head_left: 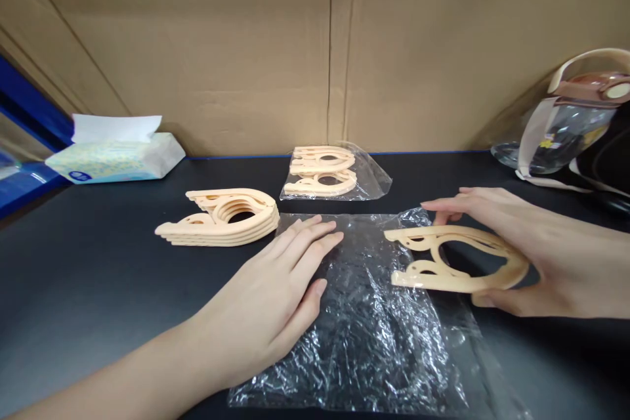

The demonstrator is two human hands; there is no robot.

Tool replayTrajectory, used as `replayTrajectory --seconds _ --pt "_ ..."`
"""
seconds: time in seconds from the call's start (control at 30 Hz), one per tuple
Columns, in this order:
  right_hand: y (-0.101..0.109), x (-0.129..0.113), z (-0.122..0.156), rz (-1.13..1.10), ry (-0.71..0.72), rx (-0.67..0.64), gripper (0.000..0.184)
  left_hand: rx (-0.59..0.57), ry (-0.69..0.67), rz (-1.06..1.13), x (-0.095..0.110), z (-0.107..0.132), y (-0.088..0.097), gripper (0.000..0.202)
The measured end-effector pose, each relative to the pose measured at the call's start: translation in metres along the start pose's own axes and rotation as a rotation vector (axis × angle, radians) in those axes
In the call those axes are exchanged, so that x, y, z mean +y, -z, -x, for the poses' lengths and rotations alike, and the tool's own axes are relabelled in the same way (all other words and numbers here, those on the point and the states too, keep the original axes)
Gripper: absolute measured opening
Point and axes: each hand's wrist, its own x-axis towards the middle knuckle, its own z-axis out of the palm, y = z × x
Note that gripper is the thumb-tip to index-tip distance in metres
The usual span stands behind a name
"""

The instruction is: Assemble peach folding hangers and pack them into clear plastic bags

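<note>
Flat on a clear plastic bag (374, 341) rests my left hand (280, 295), its fingers stretched out over the left side of the film. My right hand (536, 249) grips a folded beige plastic hanger (457, 282) by its rounded end, thumb below and fingers above. The hanger's two narrow ends reach over the bag's right part; whether they are under the film I cannot tell for sure. Left of the bag, close to my left hand, lies a stack of several folded hangers (221, 230). Another clear bag (371, 177) behind holds beige folded hangers (322, 170).
A tissue pack (118, 161) stands at the back left, near a blue frame (29, 105). A clear water bottle (566, 131) with a strap is at the back right, next to a dark object. A cardboard wall (236, 46) closes off the back of the black table (98, 289).
</note>
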Motion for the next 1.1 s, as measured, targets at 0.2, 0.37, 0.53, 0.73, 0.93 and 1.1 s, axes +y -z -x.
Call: replayTrajectory --seconds 0.2,0.37,0.53,0.73,0.93,1.1 --pt "-0.02 -0.012 -0.016 0.025 0.065 0.065 0.079 -0.005 0.011 0.029 0.0 0.001 -0.003 0.045" --pt "-0.03 -0.014 -0.021 -0.002 0.075 0.05 0.077 -0.016 0.034 0.031 0.002 0.002 -0.003 0.044" --pt "-0.037 -0.012 -0.024 -0.036 0.061 0.031 0.081 -0.026 0.033 0.037 0.003 0.002 -0.002 0.044" --pt "-0.032 0.002 -0.018 -0.076 -0.017 0.02 0.093 -0.042 -0.042 0.046 -0.002 0.003 -0.004 0.048" --pt "-0.028 0.003 -0.018 -0.105 -0.024 0.024 0.085 -0.049 -0.071 0.04 -0.003 0.005 -0.005 0.046" --pt "-0.032 0.003 -0.02 -0.111 -0.013 -0.012 0.086 -0.072 -0.068 0.031 -0.002 0.004 -0.005 0.046"
